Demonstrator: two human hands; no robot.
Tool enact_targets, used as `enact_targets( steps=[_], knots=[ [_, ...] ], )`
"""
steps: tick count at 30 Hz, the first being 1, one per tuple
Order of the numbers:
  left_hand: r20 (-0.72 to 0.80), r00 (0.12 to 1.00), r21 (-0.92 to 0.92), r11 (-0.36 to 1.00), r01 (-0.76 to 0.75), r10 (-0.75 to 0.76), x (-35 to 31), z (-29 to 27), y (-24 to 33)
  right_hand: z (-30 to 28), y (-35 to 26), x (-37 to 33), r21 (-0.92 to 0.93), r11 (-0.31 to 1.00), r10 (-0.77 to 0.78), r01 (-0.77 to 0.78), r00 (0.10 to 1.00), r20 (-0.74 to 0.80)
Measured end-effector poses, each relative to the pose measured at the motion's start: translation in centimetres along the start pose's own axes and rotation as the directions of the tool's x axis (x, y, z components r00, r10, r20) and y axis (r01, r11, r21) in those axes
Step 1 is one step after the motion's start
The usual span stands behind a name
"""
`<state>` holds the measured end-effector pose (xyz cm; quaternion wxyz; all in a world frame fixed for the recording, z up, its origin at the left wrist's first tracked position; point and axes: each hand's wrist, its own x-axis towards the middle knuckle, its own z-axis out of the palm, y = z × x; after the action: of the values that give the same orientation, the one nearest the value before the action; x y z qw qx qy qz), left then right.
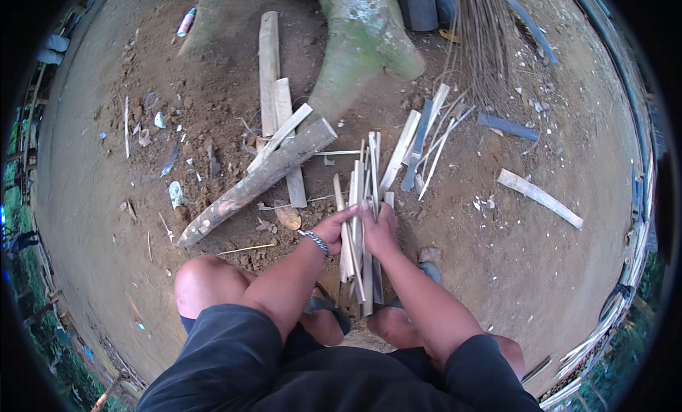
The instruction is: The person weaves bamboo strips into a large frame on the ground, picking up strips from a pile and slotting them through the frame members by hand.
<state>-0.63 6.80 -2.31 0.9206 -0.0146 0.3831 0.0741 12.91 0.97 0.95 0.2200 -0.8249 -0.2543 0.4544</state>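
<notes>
Between my knees a bundle of split wooden strips (357,252) stands roughly lengthwise, its ends uneven. My left hand (332,229), with a chain bracelet (315,241) at the wrist, closes round the bundle from the left. From the right, my right hand (380,231) wraps the same strips, its thumb close to the left one. Palms and fingers partly hide the middle of the bundle. Just beyond, to the right, lie loose pale strips (400,150) and a dark strip (418,145). A thick log (259,181) lies at a slant left of my hands.
Flat boards (269,71) lie behind the log near a tree trunk's root (366,50). A broom-like bunch of thin sticks (483,46) stands at the back right. A curved pale wood piece (540,197) lies right; a small can (186,22) lies far left. Litter dots the bare soil.
</notes>
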Motion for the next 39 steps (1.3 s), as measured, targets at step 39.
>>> enact_targets(
  steps=[39],
  knots=[
    [0.198, 0.968, -0.116, 0.985, -0.131, 0.152, 2.7, -7.6, -0.2, -7.2, -3.7, 8.9, 0.047, 0.978, -0.155, 0.205, 0.855, -0.495]
  ],
)
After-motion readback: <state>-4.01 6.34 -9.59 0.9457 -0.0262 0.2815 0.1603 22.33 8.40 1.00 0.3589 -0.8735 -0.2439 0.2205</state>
